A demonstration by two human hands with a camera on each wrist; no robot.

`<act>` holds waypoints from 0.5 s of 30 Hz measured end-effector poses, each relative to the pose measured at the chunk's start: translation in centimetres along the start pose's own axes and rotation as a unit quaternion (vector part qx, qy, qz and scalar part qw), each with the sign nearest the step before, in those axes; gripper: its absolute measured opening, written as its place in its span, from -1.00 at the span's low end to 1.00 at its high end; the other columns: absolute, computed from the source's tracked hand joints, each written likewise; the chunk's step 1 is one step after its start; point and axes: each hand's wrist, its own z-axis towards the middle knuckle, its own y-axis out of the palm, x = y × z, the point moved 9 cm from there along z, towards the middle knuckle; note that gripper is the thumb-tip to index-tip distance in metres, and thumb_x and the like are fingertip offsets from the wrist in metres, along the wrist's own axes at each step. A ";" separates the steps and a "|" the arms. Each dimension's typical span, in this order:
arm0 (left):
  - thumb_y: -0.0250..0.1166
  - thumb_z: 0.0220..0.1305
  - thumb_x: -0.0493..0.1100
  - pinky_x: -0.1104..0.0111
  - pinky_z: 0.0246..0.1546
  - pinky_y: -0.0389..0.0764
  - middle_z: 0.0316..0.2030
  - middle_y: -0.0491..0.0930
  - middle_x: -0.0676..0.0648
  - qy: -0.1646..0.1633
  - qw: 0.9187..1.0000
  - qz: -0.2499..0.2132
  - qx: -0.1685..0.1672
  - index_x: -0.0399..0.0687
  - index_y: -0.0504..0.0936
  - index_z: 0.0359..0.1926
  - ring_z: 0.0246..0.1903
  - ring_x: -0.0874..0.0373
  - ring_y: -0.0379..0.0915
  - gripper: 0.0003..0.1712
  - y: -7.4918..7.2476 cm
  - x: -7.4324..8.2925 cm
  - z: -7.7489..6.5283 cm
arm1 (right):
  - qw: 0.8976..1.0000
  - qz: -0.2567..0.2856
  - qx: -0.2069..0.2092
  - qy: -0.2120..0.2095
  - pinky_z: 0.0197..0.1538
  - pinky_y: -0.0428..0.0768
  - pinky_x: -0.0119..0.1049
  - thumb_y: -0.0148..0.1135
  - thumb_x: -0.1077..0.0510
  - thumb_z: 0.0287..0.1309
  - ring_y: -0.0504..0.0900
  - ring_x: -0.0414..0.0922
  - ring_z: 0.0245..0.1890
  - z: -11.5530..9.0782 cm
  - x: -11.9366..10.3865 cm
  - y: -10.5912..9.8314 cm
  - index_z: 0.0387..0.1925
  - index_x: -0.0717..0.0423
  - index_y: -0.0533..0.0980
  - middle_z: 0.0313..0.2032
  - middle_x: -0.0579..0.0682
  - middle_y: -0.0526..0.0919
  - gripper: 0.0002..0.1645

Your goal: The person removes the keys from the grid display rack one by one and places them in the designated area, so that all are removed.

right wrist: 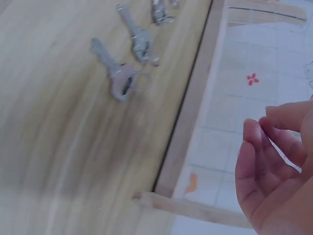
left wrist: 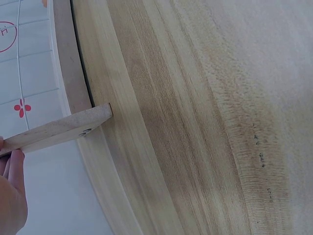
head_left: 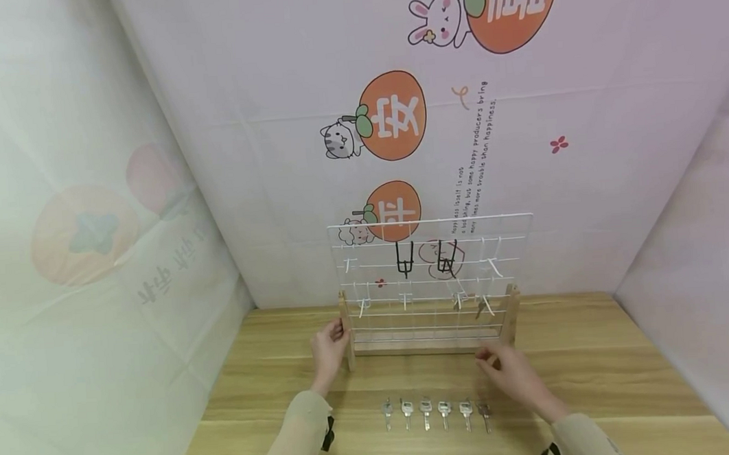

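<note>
A white wire grid rack [head_left: 432,331] stands upright on wooden end posts at the back of the table. My left hand [head_left: 330,349] grips its left wooden post [left wrist: 63,128], fingers on one side of the board in the left wrist view. My right hand [head_left: 511,371] hovers before the rack's lower right, its fingers loosely bent, thumb close to the fingertips, holding nothing visible. In front lies a row of several metal keys [head_left: 426,406]. The end key [right wrist: 120,81] has a small ring. Another key [head_left: 482,308] hangs from a lower right hook.
Two black hooks [head_left: 405,258] and several white hooks [head_left: 364,304] are on the grid. Behind it rises a white printed backdrop [head_left: 276,191] with orange fruit drawings. A white cloth wall [head_left: 49,354] borders the wooden table [head_left: 271,342] on the left.
</note>
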 end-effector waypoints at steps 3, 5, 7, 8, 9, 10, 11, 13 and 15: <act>0.36 0.14 -0.45 0.25 -0.15 0.82 -0.16 0.71 -0.42 -0.001 1.000 -0.004 -0.002 -0.46 0.65 -0.09 -0.16 -0.22 0.73 -0.73 0.0 -0.1 -0.1 | 1.000 0.011 0.020 0.004 -0.42 0.62 -0.56 0.32 0.31 0.15 0.52 -0.39 -0.46 0.3 -0.6 -0.5 -0.22 0.16 0.61 -0.27 0.02 0.71 -0.86; 0.36 0.14 -0.45 0.25 -0.15 0.82 -0.16 0.71 -0.43 -0.004 1.000 -0.006 -0.003 -0.46 0.65 -0.09 -0.16 -0.23 0.72 -0.72 0.0 -0.1 -0.1 | 0.999 0.024 0.033 0.005 -0.41 0.63 -0.55 0.32 0.31 0.16 0.53 -0.40 -0.47 0.5 -1.1 -0.8 -0.20 0.17 0.61 -0.25 0.05 0.71 -0.85; 0.37 0.14 -0.45 0.25 -0.15 0.82 -0.16 0.70 -0.43 -0.005 1.000 -0.009 -0.004 -0.46 0.65 -0.09 -0.16 -0.23 0.72 -0.72 0.0 -0.2 -0.1 | 0.999 0.034 0.043 0.003 -0.44 0.63 -0.54 0.32 0.31 0.17 0.52 -0.41 -0.50 0.6 -1.7 -1.2 -0.19 0.17 0.61 -0.25 0.06 0.72 -0.85; 0.37 0.14 -0.45 0.26 -0.15 0.82 -0.16 0.70 -0.43 -0.005 1.000 -0.010 -0.003 -0.46 0.65 -0.09 -0.16 -0.23 0.72 -0.72 0.0 -0.1 -0.1 | 0.998 0.036 0.046 0.001 -0.46 0.63 -0.54 0.32 0.31 0.16 0.52 -0.40 -0.51 0.7 -2.1 -1.4 -0.19 0.16 0.61 -0.25 0.07 0.71 -0.85; 0.37 0.14 -0.46 0.25 -0.15 0.82 -0.16 0.70 -0.43 -0.005 1.000 -0.010 -0.003 -0.46 0.65 -0.09 -0.16 -0.24 0.72 -0.72 0.0 -0.1 -0.1 | 0.998 0.036 0.050 -0.002 -0.47 0.62 -0.54 0.33 0.32 0.16 0.51 -0.40 -0.52 0.7 -2.4 -1.6 -0.20 0.16 0.61 -0.26 0.07 0.71 -0.84; 0.37 0.14 -0.46 0.25 -0.15 0.82 -0.16 0.70 -0.43 -0.004 1.000 -0.010 -0.002 -0.46 0.65 -0.09 -0.17 -0.24 0.72 -0.72 0.0 -0.1 -0.1 | 0.998 0.034 0.053 -0.006 -0.48 0.62 -0.54 0.33 0.32 0.15 0.51 -0.41 -0.52 0.7 -2.8 -1.8 -0.20 0.15 0.61 -0.27 0.06 0.71 -0.84; 0.36 0.14 -0.46 0.25 -0.15 0.82 -0.16 0.70 -0.43 -0.003 1.000 -0.011 -0.002 -0.46 0.65 -0.09 -0.17 -0.24 0.72 -0.72 0.0 -0.1 -0.1 | 0.998 0.032 0.055 -0.009 -0.49 0.61 -0.54 0.33 0.32 0.15 0.50 -0.40 -0.52 0.8 -3.1 -2.1 -0.20 0.14 0.61 -0.27 0.05 0.71 -0.83; 0.36 0.14 -0.46 0.23 -0.15 0.82 -0.17 0.71 -0.43 -0.001 1.000 -0.011 -0.001 -0.46 0.65 -0.10 -0.17 -0.24 0.72 -0.73 0.0 0.0 -0.1 | 0.998 0.025 0.062 -0.021 -0.48 0.61 -0.54 0.34 0.32 0.14 0.50 -0.41 -0.52 0.9 -3.8 -2.6 -0.19 0.14 0.61 -0.27 0.04 0.72 -0.82; 0.36 0.14 -0.46 0.23 -0.16 0.82 -0.18 0.71 -0.43 0.003 1.000 -0.009 0.000 -0.47 0.65 -0.10 -0.18 -0.24 0.73 -0.73 0.0 0.1 -0.1 | 0.997 0.019 0.073 -0.035 -0.48 0.62 -0.55 0.34 0.32 0.13 0.51 -0.42 -0.52 1.0 -4.5 -3.2 -0.20 0.14 0.61 -0.28 0.04 0.72 -0.82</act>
